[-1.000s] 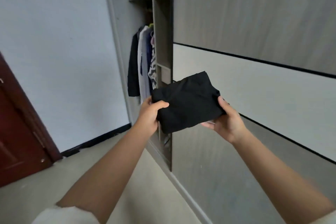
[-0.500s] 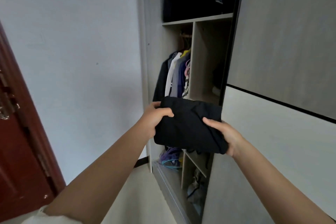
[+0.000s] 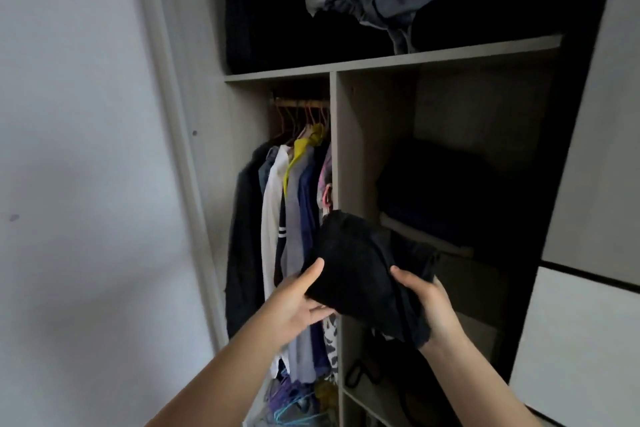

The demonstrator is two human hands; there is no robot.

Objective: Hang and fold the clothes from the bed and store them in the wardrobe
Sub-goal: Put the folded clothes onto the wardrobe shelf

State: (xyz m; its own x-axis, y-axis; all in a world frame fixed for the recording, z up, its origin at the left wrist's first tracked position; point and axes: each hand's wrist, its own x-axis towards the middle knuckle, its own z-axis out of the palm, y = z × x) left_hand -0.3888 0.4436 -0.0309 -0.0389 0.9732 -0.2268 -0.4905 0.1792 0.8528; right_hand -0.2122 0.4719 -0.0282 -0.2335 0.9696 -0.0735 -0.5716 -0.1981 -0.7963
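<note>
Folded black garment (image 3: 353, 267) held up between both hands before the open wardrobe (image 3: 367, 66). Gripped at its left edge by the left hand (image 3: 298, 302), thumb on top. Clasped on the right by the right hand (image 3: 427, 305).

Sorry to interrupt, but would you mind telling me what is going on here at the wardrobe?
A person stands at the open wardrobe, holding a folded black garment in both hands. The left hand grips its left edge and the right hand supports its right side. It is held in front of the shelf compartment, beside the hanging clothes, and is not yet put away.
</note>
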